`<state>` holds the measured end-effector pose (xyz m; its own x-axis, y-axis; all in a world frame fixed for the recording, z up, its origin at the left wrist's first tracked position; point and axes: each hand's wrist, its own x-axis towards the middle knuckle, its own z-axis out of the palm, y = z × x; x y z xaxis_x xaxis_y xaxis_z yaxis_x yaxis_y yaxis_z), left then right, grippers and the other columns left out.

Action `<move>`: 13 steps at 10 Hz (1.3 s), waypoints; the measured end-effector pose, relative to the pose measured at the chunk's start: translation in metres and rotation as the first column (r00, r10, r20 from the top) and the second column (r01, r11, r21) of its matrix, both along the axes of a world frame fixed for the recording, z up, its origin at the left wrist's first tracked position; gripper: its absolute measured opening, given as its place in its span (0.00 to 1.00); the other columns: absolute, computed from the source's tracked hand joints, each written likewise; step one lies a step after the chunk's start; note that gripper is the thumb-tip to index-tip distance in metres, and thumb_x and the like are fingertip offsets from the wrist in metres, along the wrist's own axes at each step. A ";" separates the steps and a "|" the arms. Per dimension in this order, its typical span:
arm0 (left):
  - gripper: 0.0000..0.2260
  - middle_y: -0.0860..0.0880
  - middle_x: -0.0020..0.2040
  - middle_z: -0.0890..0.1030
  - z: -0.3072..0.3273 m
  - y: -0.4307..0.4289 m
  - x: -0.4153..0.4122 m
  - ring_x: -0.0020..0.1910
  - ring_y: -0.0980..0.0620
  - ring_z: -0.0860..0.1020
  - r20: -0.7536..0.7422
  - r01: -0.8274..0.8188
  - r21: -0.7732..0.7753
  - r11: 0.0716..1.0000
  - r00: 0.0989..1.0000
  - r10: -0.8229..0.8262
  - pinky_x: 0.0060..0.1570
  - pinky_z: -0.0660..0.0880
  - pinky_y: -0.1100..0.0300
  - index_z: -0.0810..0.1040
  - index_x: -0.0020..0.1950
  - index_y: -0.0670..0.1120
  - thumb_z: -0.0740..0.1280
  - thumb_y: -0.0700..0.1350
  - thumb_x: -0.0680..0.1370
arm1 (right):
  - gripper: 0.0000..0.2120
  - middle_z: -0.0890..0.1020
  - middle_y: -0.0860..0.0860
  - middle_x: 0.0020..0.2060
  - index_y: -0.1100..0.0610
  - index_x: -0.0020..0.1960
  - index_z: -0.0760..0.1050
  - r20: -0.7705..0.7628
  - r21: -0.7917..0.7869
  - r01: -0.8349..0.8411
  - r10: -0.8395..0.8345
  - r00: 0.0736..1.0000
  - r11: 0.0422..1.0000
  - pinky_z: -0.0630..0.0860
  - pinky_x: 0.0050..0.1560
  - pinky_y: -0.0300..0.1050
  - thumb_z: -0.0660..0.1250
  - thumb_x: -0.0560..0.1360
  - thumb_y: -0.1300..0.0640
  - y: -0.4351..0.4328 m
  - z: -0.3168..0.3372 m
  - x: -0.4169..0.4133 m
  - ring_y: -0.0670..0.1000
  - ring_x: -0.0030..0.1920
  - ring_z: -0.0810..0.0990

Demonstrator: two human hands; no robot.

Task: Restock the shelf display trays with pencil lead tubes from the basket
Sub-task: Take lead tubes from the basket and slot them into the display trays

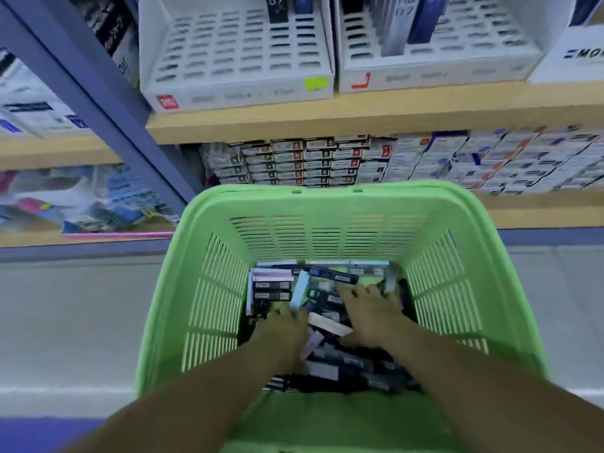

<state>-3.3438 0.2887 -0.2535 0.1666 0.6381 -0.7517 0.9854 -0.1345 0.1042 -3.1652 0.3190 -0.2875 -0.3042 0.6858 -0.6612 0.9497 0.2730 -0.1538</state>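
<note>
Green basket (327,237): directly below the head camera (the only view there is), in front of the shelving; both forearms reach down into it.
Lead tubes (346,364): a loose heap on the basket's bottom, lying at every angle, under and around both hands.
Left hand (284,325): fingers curled round the near end of a pale blue tube (300,289); the tube's long axis points away from the person, toward the shelf.
Right hand (369,308): fingers spread and fairly straight, resting on the dark tubes at the heap's far right; it seems to grasp nothing.
Display trays (235,60): two side by side on the wooden shelf board (359,116), up and ahead of both hands; most slots are bare, with a few packs standing at the back.
Relation that matters: the slots lie forward and well above the heap, so the held tube probably has to rise and go in end first; the left hand is nearer the left tray.
</note>
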 end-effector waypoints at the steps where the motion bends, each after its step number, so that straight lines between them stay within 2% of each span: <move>1: 0.29 0.44 0.53 0.78 -0.008 -0.003 -0.008 0.48 0.44 0.77 0.057 0.086 0.005 0.996 0.995 -0.086 0.42 0.75 0.53 0.66 0.61 0.44 0.75 0.55 0.69 | 0.38 0.70 0.58 0.67 0.54 0.78 0.54 -0.068 -0.021 0.004 -0.005 0.998 1.000 0.67 0.64 0.59 0.68 0.75 0.46 -0.008 -0.011 -0.003 0.60 0.67 0.70; 2: 0.23 0.43 0.51 0.78 0.001 0.005 -0.011 0.46 0.45 0.75 0.171 -0.014 0.014 1.000 0.985 0.012 0.39 0.69 0.58 0.66 0.63 0.43 0.71 0.46 0.73 | 0.17 0.77 0.58 0.55 0.59 0.61 0.70 -0.142 -0.068 0.030 -0.039 0.989 0.997 0.72 0.47 0.47 0.67 0.77 0.52 -0.004 -0.008 0.001 0.55 0.58 0.76; 3: 0.14 0.48 0.42 0.75 0.001 0.019 -0.020 0.41 0.47 0.74 0.256 -0.150 0.109 0.983 0.959 0.118 0.36 0.68 0.60 0.71 0.54 0.44 0.70 0.40 0.71 | 0.09 0.76 0.57 0.52 0.57 0.49 0.69 -0.215 -0.087 0.166 -0.181 0.960 0.982 0.68 0.43 0.45 0.66 0.77 0.53 0.008 0.001 0.003 0.50 0.56 0.74; 4: 0.12 0.50 0.36 0.72 0.006 0.034 -0.029 0.37 0.50 0.73 0.337 -0.337 0.080 0.938 0.895 0.293 0.34 0.65 0.61 0.71 0.53 0.44 0.70 0.41 0.73 | 0.08 0.77 0.57 0.47 0.59 0.54 0.72 -0.335 -0.165 0.377 -0.412 0.848 0.911 0.68 0.38 0.43 0.64 0.78 0.56 0.019 0.014 -0.002 0.55 0.45 0.77; 5: 0.13 0.46 0.45 0.80 0.013 0.045 -0.029 0.37 0.50 0.78 0.492 -0.570 -0.108 0.814 0.681 0.542 0.39 0.74 0.59 0.74 0.57 0.43 0.70 0.41 0.74 | 0.13 0.76 0.56 0.38 0.60 0.59 0.75 -0.397 -0.322 0.439 -0.541 0.742 0.839 0.64 0.32 0.41 0.65 0.75 0.64 0.030 0.030 -0.011 0.54 0.36 0.73; 6: 0.18 0.41 0.53 0.82 0.022 0.052 -0.025 0.42 0.45 0.82 0.590 -0.679 -0.295 0.673 0.424 0.687 0.46 0.79 0.53 0.73 0.62 0.45 0.70 0.37 0.75 | 0.22 0.76 0.56 0.39 0.55 0.60 0.76 -0.394 -0.488 0.462 -0.659 0.640 0.740 0.70 0.35 0.43 0.70 0.68 0.68 0.035 0.046 -0.013 0.55 0.38 0.73; 7: 0.15 0.43 0.54 0.82 0.031 0.057 -0.019 0.43 0.47 0.81 0.607 -0.659 -0.341 0.670 0.390 0.692 0.40 0.79 0.60 0.76 0.61 0.44 0.70 0.37 0.75 | 0.21 0.81 0.56 0.49 0.50 0.59 0.75 -0.400 -0.572 0.428 -0.694 0.599 0.699 0.76 0.42 0.47 0.70 0.69 0.67 0.032 0.054 -0.012 0.57 0.49 0.79; 8: 0.12 0.43 0.47 0.82 0.042 0.059 -0.009 0.37 0.49 0.78 0.603 -0.584 -0.313 0.749 0.487 0.632 0.43 0.77 0.56 0.78 0.57 0.41 0.71 0.37 0.74 | 0.18 0.84 0.60 0.51 0.55 0.55 0.77 -0.409 -0.645 0.412 -0.746 0.526 0.644 0.80 0.51 0.56 0.71 0.67 0.67 0.029 0.060 -0.015 0.58 0.48 0.83; 9: 0.13 0.42 0.49 0.83 0.051 0.060 -0.001 0.40 0.48 0.79 0.617 -0.550 -0.315 0.773 0.501 0.607 0.47 0.77 0.53 0.77 0.58 0.43 0.70 0.38 0.74 | 0.10 0.81 0.64 0.39 0.60 0.48 0.74 -0.403 -0.701 0.438 -0.820 0.407 0.562 0.81 0.42 0.53 0.65 0.69 0.71 0.026 0.065 -0.016 0.59 0.36 0.80; 10: 0.14 0.44 0.51 0.83 0.064 0.060 -0.005 0.44 0.46 0.82 0.640 -0.593 -0.284 0.754 0.468 0.609 0.50 0.79 0.51 0.76 0.60 0.46 0.70 0.39 0.75 | 0.10 0.76 0.60 0.33 0.64 0.47 0.73 -0.365 -0.802 0.406 -0.898 0.244 0.437 0.77 0.32 0.45 0.61 0.70 0.75 0.021 0.069 -0.013 0.56 0.29 0.76; 11: 0.06 0.46 0.43 0.81 0.080 0.058 -0.012 0.35 0.52 0.78 0.660 -0.624 -0.245 0.742 0.453 0.599 0.36 0.74 0.62 0.76 0.52 0.44 0.69 0.43 0.77 | 0.15 0.79 0.62 0.41 0.65 0.55 0.74 -0.295 -0.912 0.278 -0.953 0.071 0.303 0.77 0.34 0.47 0.61 0.71 0.74 0.014 0.076 -0.014 0.56 0.35 0.80; 12: 0.06 0.44 0.42 0.81 0.090 0.054 -0.006 0.37 0.48 0.78 0.708 -0.672 -0.206 0.711 0.399 0.582 0.40 0.75 0.55 0.78 0.48 0.42 0.67 0.45 0.78 | 0.13 0.76 0.60 0.42 0.62 0.54 0.73 -0.255 -0.956 0.160 -0.966 -0.039 0.246 0.71 0.27 0.42 0.59 0.72 0.71 0.011 0.090 -0.018 0.53 0.33 0.79; 13: 0.08 0.44 0.44 0.84 0.096 0.051 0.005 0.41 0.45 0.82 0.727 -0.670 -0.147 0.727 0.425 0.539 0.45 0.80 0.51 0.81 0.47 0.44 0.66 0.46 0.79 | 0.09 0.78 0.53 0.34 0.60 0.50 0.76 -0.333 -0.934 0.149 -0.942 -0.035 0.325 0.67 0.27 0.40 0.60 0.75 0.68 0.010 0.104 -0.024 0.47 0.29 0.77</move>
